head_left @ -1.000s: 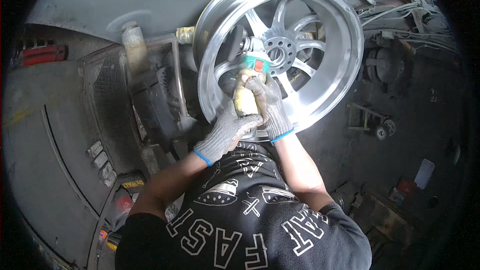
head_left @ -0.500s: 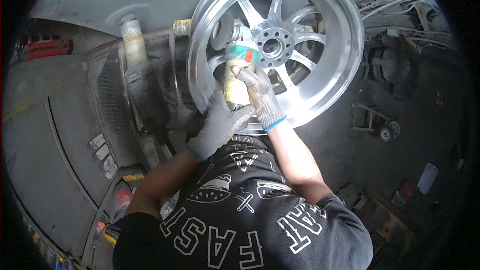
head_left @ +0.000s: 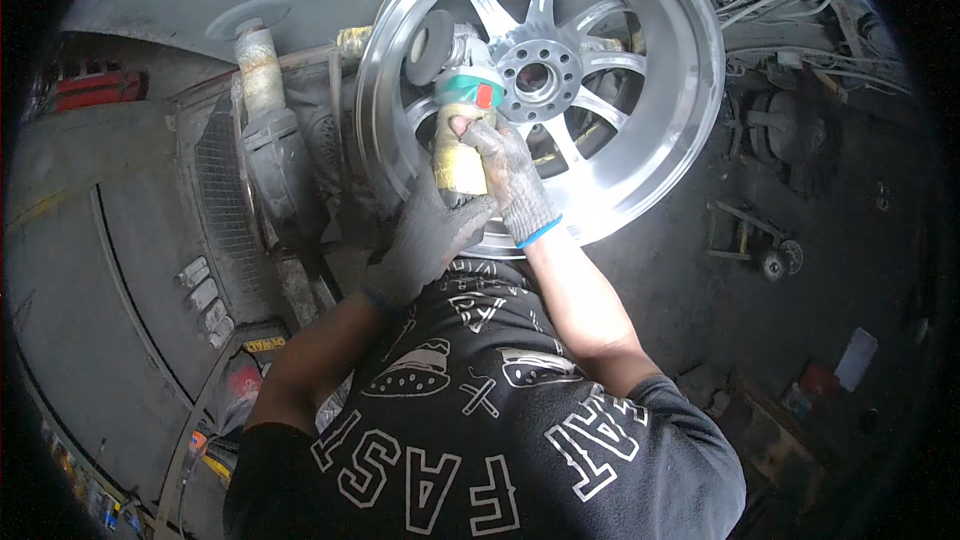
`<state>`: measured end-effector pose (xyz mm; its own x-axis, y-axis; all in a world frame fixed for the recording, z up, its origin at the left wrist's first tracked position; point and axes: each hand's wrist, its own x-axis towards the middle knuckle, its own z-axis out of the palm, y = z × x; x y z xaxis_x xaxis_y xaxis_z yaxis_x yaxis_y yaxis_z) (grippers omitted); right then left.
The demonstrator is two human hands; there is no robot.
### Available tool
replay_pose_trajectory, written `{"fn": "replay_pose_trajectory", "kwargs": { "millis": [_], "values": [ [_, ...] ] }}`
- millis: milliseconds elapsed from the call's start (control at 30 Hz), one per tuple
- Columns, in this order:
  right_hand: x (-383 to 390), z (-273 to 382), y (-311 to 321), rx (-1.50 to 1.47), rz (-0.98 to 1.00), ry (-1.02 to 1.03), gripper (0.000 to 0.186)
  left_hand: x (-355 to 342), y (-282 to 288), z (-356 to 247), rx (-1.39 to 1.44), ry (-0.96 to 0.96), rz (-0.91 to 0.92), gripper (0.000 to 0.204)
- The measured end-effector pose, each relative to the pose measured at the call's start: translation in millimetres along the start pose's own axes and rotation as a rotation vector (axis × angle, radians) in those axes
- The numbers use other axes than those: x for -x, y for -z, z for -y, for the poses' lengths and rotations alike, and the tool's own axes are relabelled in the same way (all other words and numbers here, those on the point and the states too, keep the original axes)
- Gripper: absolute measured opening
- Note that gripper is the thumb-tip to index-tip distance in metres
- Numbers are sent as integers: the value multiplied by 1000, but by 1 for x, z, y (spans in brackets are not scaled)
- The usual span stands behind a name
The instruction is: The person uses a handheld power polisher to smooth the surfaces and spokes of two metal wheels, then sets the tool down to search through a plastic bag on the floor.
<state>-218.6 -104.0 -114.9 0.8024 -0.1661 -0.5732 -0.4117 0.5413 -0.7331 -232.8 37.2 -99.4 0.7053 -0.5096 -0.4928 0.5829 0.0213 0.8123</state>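
Observation:
A shiny silver alloy wheel rim (head_left: 640,170) with several spokes stands upright in front of me. Both my gloved hands grip a hand-held grinder (head_left: 462,130) with a green head and a tape-wrapped yellowish body. My left hand (head_left: 428,240) wraps the lower part of the tool. Higher on the body sits my right hand (head_left: 510,180), in a grey glove with a blue cuff. The tool's round dark pad (head_left: 430,48) rests against the rim near a spoke, left of the hub (head_left: 538,72).
A grimy grey machine (head_left: 150,240) with a mesh panel and buttons fills the left side. A dusty cylinder (head_left: 262,80) stands beside the rim. Cables (head_left: 790,10) lie at the upper right. Small tools and scraps (head_left: 760,250) litter the dark floor on the right.
The rim and the grinder have shifted up and left in view across the frames. The pad now sits higher on the rim, beside the hub. Both hands keep their grip.

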Motion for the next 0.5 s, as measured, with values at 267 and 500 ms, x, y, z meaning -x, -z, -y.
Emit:
{"fn": "replay_pose_trajectory", "kwargs": {
  "millis": [267, 500],
  "values": [
    [0, 2, 2, 48, -50, -11, 56, -6, 5, 3, 9, -43, 82, 59],
    [6, 10, -7, 28, -93, -15, 51, -4, 5, -2, 131, 49, 105, 53]
  ]
}}
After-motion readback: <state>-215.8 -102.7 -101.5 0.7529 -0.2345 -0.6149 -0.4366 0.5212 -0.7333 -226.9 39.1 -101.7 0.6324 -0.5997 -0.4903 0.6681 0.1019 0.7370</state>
